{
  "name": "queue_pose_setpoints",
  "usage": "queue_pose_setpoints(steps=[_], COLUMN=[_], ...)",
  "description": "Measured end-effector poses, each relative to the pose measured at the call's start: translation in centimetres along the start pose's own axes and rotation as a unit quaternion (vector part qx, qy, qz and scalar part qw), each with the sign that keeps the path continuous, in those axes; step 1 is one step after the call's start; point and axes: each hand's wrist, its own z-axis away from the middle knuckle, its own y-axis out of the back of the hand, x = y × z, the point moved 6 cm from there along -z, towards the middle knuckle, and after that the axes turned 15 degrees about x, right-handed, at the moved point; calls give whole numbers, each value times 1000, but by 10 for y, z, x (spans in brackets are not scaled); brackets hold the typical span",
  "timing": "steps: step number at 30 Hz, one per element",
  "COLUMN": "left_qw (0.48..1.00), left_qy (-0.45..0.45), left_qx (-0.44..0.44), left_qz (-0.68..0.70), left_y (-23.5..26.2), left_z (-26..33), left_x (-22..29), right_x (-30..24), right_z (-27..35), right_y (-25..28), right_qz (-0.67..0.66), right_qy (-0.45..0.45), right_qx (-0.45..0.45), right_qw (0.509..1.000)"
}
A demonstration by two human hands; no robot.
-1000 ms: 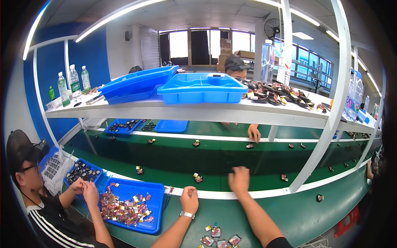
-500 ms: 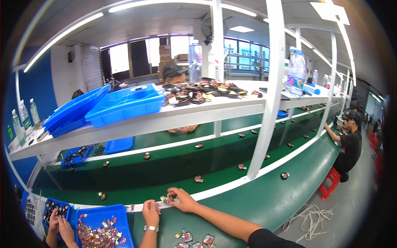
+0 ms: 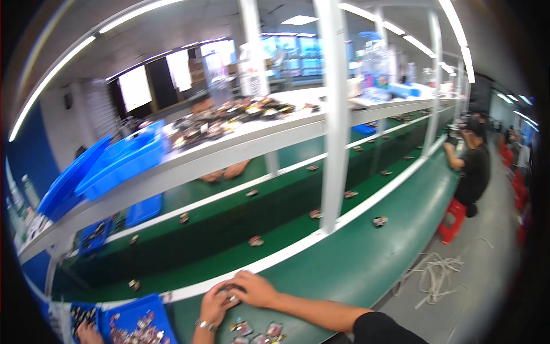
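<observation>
a small part (image 3: 232,298), pale where it shows, sits between both hands over the near side of the green counter (image 3: 349,252); fingers cover most of it, so its outline is hard to make out. the left hand (image 3: 215,304) is curled closed against one side of it. the right hand (image 3: 253,288) arches over the other side, fingers bent onto it, their tips partly hidden. just below lies a cluster of parts (image 3: 274,329), reaching the lower edge. farther left, the frame cuts off a blue tray (image 3: 163,316) of small pieces and a co-worker's hand (image 3: 89,333). the bottles (image 3: 375,64) on the shelf are blurred.
</observation>
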Motion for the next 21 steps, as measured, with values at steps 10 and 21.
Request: queue_pose_setpoints(steps=[10,21], left_qw=[998,997], left_qy=[27,29], left_qx=[-25,-26], left_qz=[59,59], left_y=[-1,1], left_z=[0,0], left_x=[-2,-2], right_x=[-14,-10], right_z=[1,-5], right_y=[4,8], right_qz=[169,136], right_qy=[149,119], right_qx=[24,-14], right_qw=[974,983])
